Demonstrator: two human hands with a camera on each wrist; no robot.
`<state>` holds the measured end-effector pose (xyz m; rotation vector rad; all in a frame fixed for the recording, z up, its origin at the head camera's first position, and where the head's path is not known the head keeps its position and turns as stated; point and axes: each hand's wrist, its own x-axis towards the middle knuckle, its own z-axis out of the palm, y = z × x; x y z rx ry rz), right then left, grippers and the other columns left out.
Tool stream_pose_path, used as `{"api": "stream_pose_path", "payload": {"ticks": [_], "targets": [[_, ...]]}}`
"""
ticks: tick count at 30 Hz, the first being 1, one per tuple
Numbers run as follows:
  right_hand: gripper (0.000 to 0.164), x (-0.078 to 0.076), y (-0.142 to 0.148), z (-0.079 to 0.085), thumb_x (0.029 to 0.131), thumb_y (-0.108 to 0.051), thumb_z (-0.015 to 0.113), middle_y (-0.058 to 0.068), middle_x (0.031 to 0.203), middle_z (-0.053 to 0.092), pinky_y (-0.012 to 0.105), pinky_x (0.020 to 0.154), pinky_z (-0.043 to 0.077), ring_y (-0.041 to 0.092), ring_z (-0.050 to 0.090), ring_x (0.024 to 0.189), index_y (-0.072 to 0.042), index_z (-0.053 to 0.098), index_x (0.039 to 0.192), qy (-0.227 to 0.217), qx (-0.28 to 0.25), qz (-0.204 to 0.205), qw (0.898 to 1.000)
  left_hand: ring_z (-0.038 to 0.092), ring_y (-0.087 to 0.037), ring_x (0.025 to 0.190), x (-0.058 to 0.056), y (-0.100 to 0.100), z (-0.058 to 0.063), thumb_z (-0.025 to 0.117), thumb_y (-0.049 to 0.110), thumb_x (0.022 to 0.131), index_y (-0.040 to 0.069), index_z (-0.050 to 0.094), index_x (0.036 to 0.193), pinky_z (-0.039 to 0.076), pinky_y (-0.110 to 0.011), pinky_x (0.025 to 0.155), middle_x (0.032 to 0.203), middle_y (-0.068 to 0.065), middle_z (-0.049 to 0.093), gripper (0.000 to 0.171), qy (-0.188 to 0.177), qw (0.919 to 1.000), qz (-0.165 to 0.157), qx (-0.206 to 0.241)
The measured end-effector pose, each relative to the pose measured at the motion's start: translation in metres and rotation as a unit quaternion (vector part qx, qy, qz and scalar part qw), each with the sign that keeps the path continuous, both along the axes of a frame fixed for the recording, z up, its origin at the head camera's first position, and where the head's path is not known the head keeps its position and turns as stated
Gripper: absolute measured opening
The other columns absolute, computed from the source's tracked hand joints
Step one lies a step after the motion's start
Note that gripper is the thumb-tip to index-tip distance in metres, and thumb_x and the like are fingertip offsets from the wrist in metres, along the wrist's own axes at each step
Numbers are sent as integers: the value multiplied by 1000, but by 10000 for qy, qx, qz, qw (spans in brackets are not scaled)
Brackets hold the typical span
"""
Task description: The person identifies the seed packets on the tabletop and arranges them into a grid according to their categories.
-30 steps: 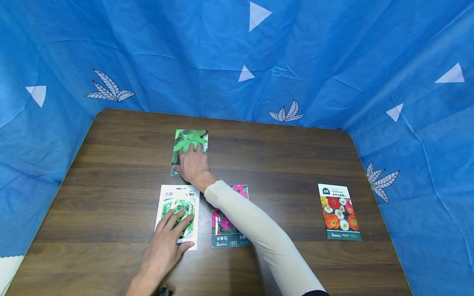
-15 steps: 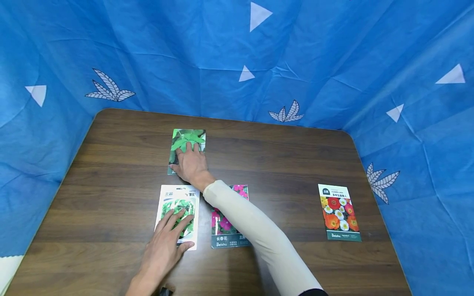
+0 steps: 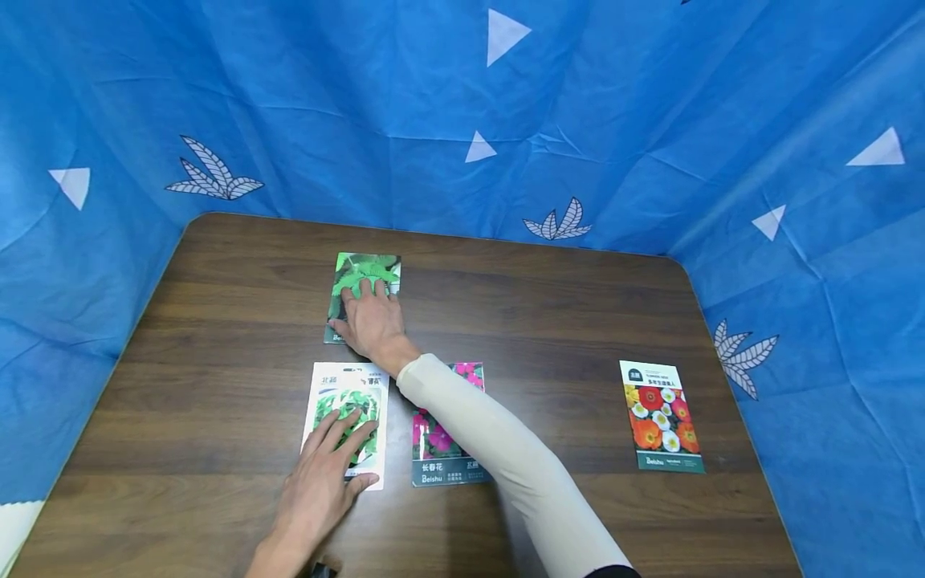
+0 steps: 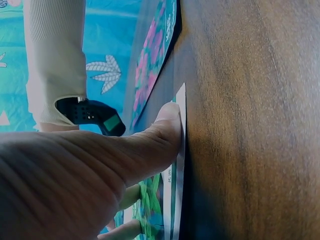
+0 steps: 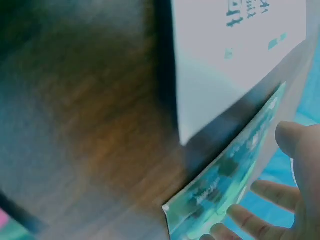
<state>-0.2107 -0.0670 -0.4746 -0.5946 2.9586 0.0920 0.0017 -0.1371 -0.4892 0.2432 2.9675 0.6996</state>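
Observation:
My right hand (image 3: 374, 321) rests with spread fingers on a green-leaf seed packet (image 3: 368, 269) toward the back of the table. In the right wrist view, the fingers lie over that packet's printed face. Nearer the front, my left hand (image 3: 318, 482) lies on a white-bordered seed packet (image 3: 350, 373) with green leaves pictured on it. Its thumb (image 4: 167, 120) touches the packet's border in the left wrist view. Beside it lies a pink-flower seed packet (image 3: 451, 470), partly hidden under the sleeved right forearm (image 3: 499, 449).
A poppy seed packet (image 3: 662, 417) lies flat at the right of the wooden table (image 3: 549, 313). Blue patterned cloth (image 3: 433, 88) hangs behind the table and along its sides. A small black object (image 3: 323, 570) shows beside the left wrist.
The right hand has slid the green-leaf packet slightly left. The left hand, the white-bordered packet and the other packets stay in place.

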Motion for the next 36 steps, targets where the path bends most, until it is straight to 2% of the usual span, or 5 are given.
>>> {"api": "stream_pose_path", "payload": {"ticks": [7, 15, 22, 30, 36], "targets": [[62, -1, 6, 8, 90, -66, 37, 0, 142, 41, 37, 99, 47, 20, 39, 129, -32, 37, 142, 12, -19, 65, 10000, 28, -32, 137, 0, 0, 1, 82, 35, 66, 24, 54, 131, 37, -57, 105, 144, -4, 45, 72, -32, 10000, -17, 14], [63, -11, 39, 3, 90, -64, 39, 1, 141, 43, 37, 93, 50, 20, 41, 126, -28, 39, 142, 47, -286, -42, 9996, 27, -30, 139, 1, 0, 2, 82, 36, 67, 27, 53, 132, 42, -65, 94, 145, -1, 43, 73, -58, 9999, 81, -49], [58, -24, 81, -2, 92, -59, 43, 3, 131, 48, 42, 92, 49, 22, 45, 120, -25, 43, 139, 232, -705, -298, 9968, 28, -32, 139, 0, 0, 0, 81, 37, 67, 26, 52, 133, 40, -61, 100, 144, -2, 45, 73, -5, 10000, 23, -48], [60, -30, 142, 0, 92, -56, 44, 10, 136, 47, 48, 98, 46, 28, 45, 124, -18, 45, 139, 323, -938, -525, 9937, 34, -34, 134, 2, 0, -2, 84, 35, 62, 22, 55, 130, 39, -54, 103, 139, -6, 50, 74, 377, 9993, -34, 25], [61, -29, 196, -3, 92, -56, 46, 12, 138, 47, 52, 98, 46, 30, 45, 124, -16, 46, 138, 401, -1093, -756, 9903, 31, -32, 136, 1, -1, -1, 83, 36, 65, 25, 54, 131, 40, -57, 102, 141, -4, 48, 73, 162, 9999, 7, -20]]}}
